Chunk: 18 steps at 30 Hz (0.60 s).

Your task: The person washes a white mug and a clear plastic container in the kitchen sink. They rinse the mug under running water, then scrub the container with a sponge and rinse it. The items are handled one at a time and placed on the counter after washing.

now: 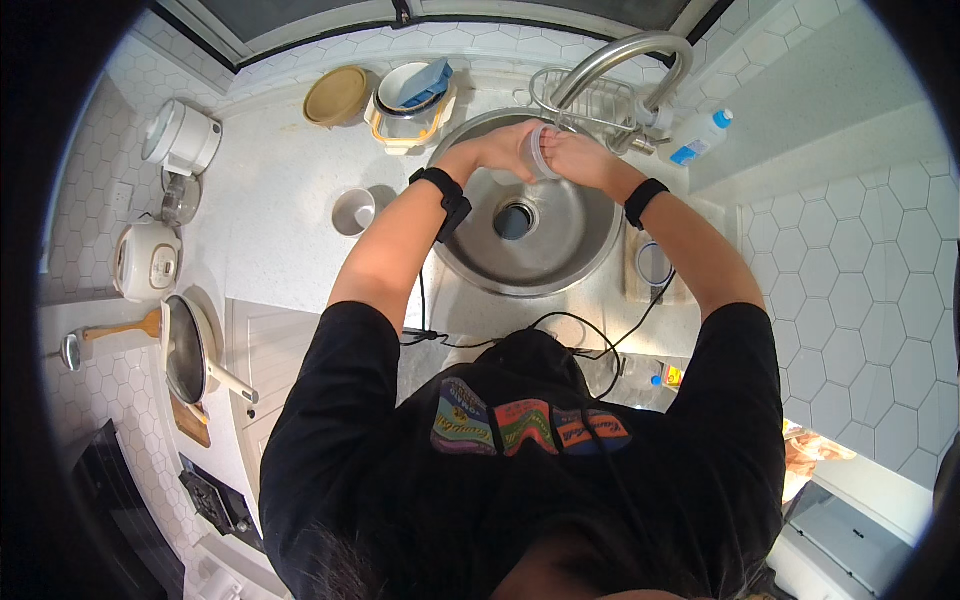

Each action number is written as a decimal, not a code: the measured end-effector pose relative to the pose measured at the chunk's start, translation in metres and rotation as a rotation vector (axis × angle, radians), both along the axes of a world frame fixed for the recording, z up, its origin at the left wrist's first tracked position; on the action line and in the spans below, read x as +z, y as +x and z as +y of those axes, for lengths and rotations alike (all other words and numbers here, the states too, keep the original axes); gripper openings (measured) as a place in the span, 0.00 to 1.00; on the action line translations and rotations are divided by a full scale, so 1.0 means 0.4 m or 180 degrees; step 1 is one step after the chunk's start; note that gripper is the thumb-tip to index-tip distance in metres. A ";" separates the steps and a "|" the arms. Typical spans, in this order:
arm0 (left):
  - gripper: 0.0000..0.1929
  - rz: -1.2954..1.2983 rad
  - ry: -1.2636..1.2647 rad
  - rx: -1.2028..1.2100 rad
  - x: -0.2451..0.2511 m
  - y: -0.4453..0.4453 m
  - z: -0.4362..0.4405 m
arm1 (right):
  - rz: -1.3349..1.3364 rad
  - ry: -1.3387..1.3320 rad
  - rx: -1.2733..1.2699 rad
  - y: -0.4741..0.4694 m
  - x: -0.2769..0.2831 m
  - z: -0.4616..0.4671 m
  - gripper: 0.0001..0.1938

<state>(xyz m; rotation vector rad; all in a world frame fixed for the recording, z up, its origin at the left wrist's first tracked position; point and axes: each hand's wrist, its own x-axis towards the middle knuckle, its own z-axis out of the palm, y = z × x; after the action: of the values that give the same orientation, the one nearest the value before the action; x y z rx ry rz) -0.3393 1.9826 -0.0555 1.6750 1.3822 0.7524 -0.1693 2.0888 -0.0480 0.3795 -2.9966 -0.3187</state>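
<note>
My left hand (pixel 504 150) curls around a clear plastic container (pixel 537 159), which lies tipped on its side with its mouth towards the right. The fingers of my right hand (pixel 579 157) are at the container's rim and seem to reach inside; their tips are hidden. Both hands are over the far part of a round stainless steel sink (pixel 555 259), whose drain (pixel 514 220) lies nearer to me. Arching behind my right hand is a metal faucet (pixel 626 49); whether water runs cannot be made out.
Left of the sink stands a light mug (pixel 354 212). Stacked bowls with a blue tray (pixel 426 84) and a tan round lid (pixel 335 96) sit behind. A wire rack (pixel 592 97) and a white bottle (pixel 697 136) flank the faucet. A black cable (pixel 619 349) hangs before me.
</note>
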 end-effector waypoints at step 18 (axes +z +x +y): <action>0.38 0.0686 0.1157 0.0861 -0.032 0.026 -0.068 | 0.0263 0.0553 0.0287 0.020 0.006 0.007 0.15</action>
<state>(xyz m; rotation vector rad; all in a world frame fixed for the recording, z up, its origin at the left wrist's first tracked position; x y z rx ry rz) -0.3288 1.9556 -0.0682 1.9123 1.7268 1.0519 -0.1614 2.0916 -0.0456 0.5024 -2.8692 -0.5735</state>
